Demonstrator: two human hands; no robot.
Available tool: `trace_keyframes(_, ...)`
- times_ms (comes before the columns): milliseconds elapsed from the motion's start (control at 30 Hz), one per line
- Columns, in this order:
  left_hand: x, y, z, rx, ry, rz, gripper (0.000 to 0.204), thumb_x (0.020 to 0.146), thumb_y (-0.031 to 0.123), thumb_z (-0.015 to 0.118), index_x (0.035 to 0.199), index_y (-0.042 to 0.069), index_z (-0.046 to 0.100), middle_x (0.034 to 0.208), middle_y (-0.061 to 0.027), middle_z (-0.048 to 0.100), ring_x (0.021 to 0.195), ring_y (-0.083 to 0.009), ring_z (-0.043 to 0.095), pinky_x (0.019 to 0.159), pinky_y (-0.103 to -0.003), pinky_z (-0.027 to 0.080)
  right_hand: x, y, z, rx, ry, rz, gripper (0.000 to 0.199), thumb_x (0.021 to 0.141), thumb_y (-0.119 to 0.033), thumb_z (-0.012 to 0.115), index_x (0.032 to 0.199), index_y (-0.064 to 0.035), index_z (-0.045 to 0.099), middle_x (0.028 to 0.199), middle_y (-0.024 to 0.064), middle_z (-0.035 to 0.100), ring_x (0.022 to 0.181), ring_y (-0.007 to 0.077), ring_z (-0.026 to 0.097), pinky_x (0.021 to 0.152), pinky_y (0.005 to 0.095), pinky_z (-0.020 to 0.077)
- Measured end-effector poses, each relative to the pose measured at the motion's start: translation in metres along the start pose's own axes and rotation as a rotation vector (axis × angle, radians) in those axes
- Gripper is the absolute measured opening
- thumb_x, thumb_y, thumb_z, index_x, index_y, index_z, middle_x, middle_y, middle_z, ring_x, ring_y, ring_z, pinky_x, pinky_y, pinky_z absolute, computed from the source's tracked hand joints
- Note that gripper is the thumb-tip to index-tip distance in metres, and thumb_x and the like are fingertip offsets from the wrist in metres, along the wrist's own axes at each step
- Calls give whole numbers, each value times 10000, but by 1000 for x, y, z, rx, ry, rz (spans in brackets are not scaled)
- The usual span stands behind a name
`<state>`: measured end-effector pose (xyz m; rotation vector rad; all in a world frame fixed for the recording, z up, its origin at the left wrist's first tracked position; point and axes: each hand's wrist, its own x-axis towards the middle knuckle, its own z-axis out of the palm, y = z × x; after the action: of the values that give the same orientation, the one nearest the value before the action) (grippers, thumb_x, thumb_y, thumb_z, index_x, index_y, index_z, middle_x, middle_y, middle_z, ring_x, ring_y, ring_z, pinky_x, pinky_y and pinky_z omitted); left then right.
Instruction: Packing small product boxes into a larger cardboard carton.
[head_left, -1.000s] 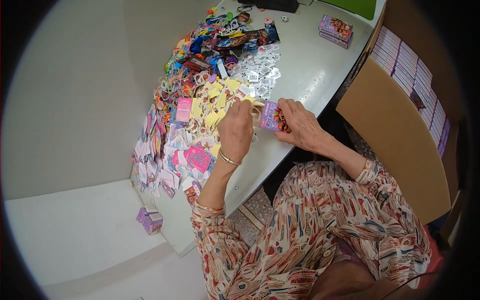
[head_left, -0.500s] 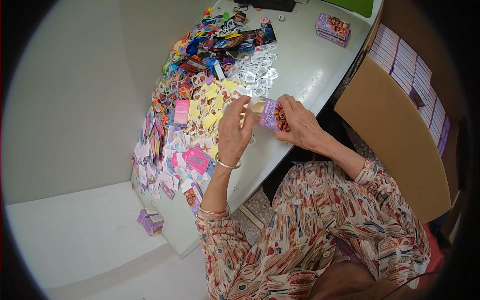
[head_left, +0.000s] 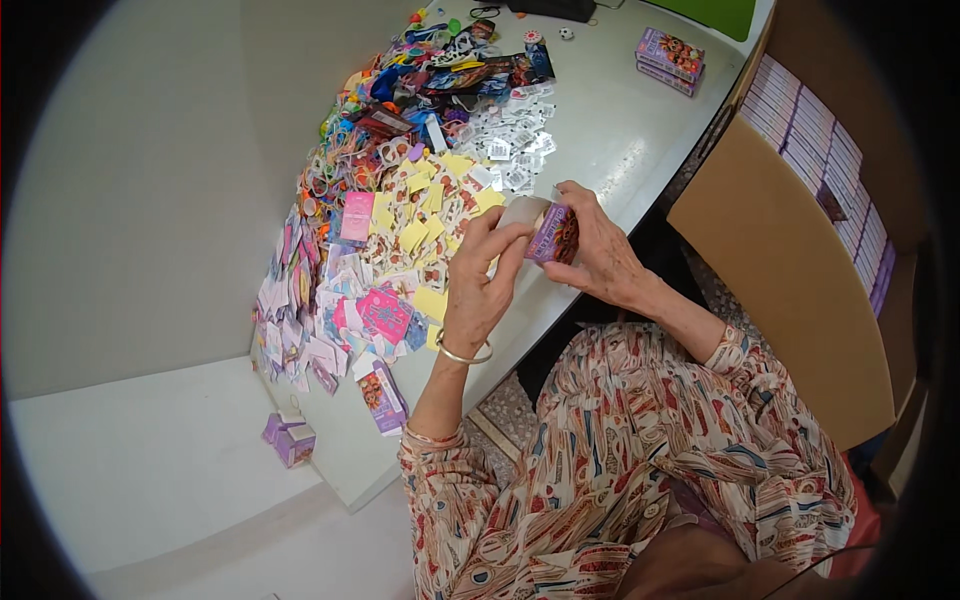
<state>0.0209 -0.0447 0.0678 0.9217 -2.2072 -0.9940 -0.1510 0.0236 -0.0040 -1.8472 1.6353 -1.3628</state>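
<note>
A small purple printed box (head_left: 556,236) is held upright-tilted over the table's near edge, its pale end flap (head_left: 523,212) standing out toward the left. My right hand (head_left: 606,250) grips the box from the right, thumb below and fingers over its upper side. My left hand (head_left: 484,285), with a bangle at the wrist, is closed at the box's flap end, fingertips against it. What lies inside the box is hidden. Just beyond the left hand spreads a pile of yellow and white printed paper pieces (head_left: 425,225).
Small white packets (head_left: 515,140) and a heap of colourful trinkets (head_left: 385,100) cover the table's far left. Pink and purple cards (head_left: 385,315) lie nearer. An opened purple box (head_left: 382,398) is by my left forearm. Stacked boxes (head_left: 668,58) stand far right; a carton (head_left: 790,280) holds rows more.
My left hand has moved in against the flap end, its fingers closing there. The purple box has turned slightly in my right hand.
</note>
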Motion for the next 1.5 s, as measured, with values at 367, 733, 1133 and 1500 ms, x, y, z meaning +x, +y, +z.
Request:
trace_keyframes(367,-29,38,-3,24,148,0,315,817,-3,663,1129,38,646,1253,-158,572,1165,-287,564,959,-372,451,0,2,5,168,101,-37,855,676,-112,809,1319,-38,251,1445,286,263,1242,408,462,990,397,438)
trace_keyframes(733,-38,43,0,171,182,132,373,806,-26,662,1173,33,624,1259,-155,569,1123,-283,584,932,-357,474,-1,0,8,251,76,-100,886,668,-75,801,1348,-75,234,1498,283,176,1327,418,369,1023,419,413)
trace_keyframes(1133,-26,-13,59,-277,413,-81,372,870,-8,633,1231,-24,546,984,-94,618,842,-142,613,759,-264,496,4,-12,2,-37,16,110,968,642,-203,821,1401,-53,239,1388,251,351,1078,442,551,849,441,511)
trace_keyframes(1500,-18,-11,47,-136,306,-95,305,872,3,632,1175,-18,606,1092,-135,641,918,-171,614,811,-271,482,15,-6,-5,-78,-237,33,771,675,-245,765,1298,-54,352,1292,224,442,989,416,596,768,441,536)
